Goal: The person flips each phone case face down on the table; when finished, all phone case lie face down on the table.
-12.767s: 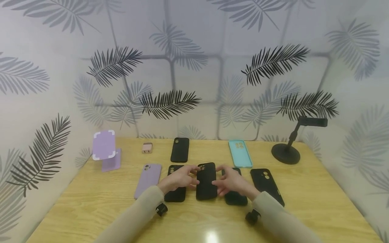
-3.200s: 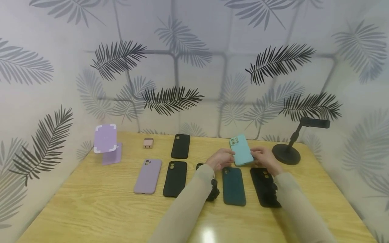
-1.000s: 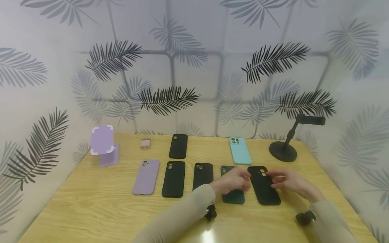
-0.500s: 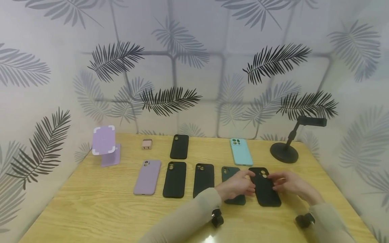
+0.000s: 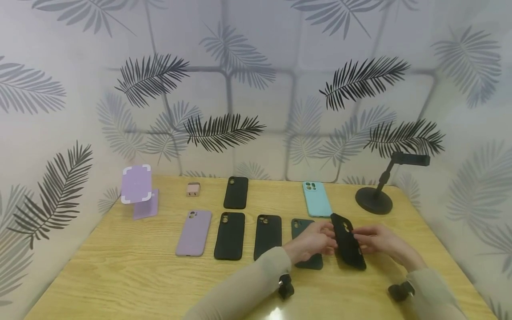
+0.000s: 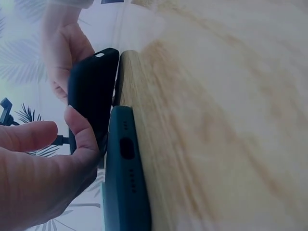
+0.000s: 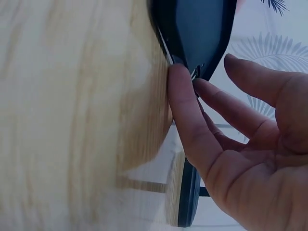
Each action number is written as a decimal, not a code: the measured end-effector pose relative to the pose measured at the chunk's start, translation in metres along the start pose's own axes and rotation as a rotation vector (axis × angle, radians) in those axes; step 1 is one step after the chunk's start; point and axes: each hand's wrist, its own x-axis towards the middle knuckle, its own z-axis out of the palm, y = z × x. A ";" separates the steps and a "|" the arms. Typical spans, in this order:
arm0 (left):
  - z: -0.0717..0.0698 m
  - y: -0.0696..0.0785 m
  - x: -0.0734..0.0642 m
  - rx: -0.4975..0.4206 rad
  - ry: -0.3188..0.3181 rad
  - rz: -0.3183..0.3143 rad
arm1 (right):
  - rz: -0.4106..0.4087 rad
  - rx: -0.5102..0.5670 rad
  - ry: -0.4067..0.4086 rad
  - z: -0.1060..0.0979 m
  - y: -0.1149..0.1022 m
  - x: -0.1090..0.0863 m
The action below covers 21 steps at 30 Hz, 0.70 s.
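Observation:
A black phone case [image 5: 349,249] stands tilted off the wooden table between my two hands. My left hand [image 5: 314,242] holds its left side; in the left wrist view the curled fingers [image 6: 84,132] meet the black phone case [image 6: 94,91], with the thumb apart. My right hand [image 5: 382,242] holds the opposite side near the camera cutouts. From the right wrist, fingertips [image 7: 179,77] sit at the edge of the black phone case [image 7: 202,29], the thumb away from it. A dark green phone case [image 5: 310,260] lies under my left hand, partly covered.
Left of it lie two black phone cases [image 5: 230,238] [image 5: 268,235] and a lilac one [image 5: 194,233]. Behind are another black case [image 5: 236,193] and a turquoise case [image 5: 318,200]. A purple stand [image 5: 137,184], pink charger [image 5: 193,190] and black stand [image 5: 374,201] stand near the wall.
Earlier my hands were at a middle black case, then at the turquoise one, which now lies with its back up. Since half a second ago the rightmost black case has been tilted up off the table.

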 end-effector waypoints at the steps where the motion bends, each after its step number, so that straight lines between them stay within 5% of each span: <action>1: 0.000 0.000 0.001 -0.003 0.001 0.006 | 0.008 0.017 0.001 0.000 0.000 0.001; 10: 0.003 -0.003 0.002 -0.020 -0.001 0.039 | 0.003 0.085 -0.013 0.007 -0.010 -0.001; 21: 0.007 -0.003 -0.001 0.009 -0.088 0.067 | 0.021 0.133 -0.043 0.016 -0.020 -0.001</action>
